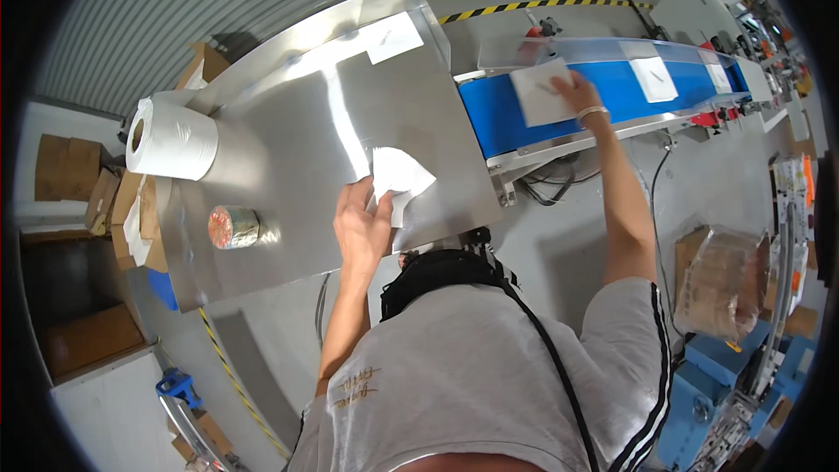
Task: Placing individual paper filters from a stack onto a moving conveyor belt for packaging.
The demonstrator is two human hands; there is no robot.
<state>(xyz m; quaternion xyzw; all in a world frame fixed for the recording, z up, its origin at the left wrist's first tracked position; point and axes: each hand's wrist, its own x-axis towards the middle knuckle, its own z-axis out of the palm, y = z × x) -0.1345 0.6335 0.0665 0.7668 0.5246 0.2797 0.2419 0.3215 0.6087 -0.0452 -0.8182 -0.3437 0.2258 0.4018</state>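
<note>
Your left hand [360,225] pinches a white sheet [402,173] on the table [271,144] — probably light, limp, best held by an edge; your right hand [578,94], apart, touches a packet [535,94] above the belt [607,83] — can't tell how firmly.

White sheet [402,173], blue belt [487,114], black-yellow striped tape [498,9]

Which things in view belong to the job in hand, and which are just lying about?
In the job:
left hand, holding a loose white piece
right hand, gripping a square white packet over the blue belt

Apparently lying about:
white roll
shiny roll
clear plastic bag
</note>
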